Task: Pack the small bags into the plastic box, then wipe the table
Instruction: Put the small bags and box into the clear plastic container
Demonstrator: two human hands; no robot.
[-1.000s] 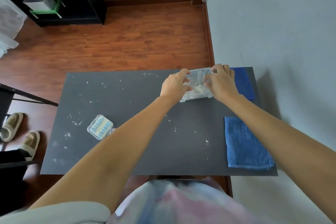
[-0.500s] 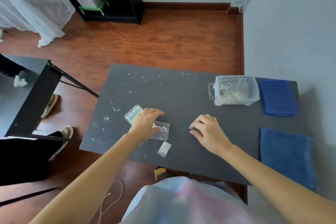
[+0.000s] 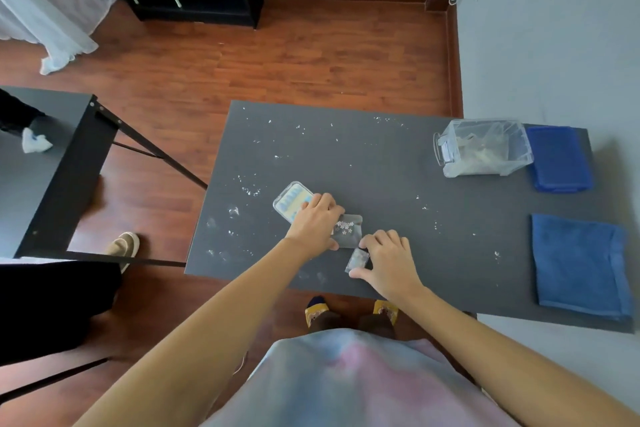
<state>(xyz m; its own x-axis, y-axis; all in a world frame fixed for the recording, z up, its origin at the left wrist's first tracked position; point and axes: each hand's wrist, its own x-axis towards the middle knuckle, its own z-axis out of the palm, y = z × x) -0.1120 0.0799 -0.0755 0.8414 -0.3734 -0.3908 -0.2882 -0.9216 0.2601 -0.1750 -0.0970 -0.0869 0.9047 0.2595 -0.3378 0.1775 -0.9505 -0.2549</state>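
Note:
My left hand (image 3: 317,224) lies on a clear flowered small bag (image 3: 349,231) near the table's front edge, fingers curled over it and over a clear case of blue pieces (image 3: 290,199). My right hand (image 3: 388,262) pinches a smaller bag (image 3: 357,260) flat on the dark table (image 3: 381,177). The open clear plastic box (image 3: 483,149), with several bags inside, stands at the back right, far from both hands. Its blue lid (image 3: 557,158) lies just right of it. A folded blue towel (image 3: 581,263) rests at the front right.
White crumbs are scattered over the table's left and middle. A second dark table (image 3: 41,166) stands to the left with another person's sleeve and cloth on it. A grey wall borders the right side. A black shelf stands at the back.
Both hands left the plastic box and came down to the front of the table. The left settled on the flowered bag; the right slid left onto the smaller bag.

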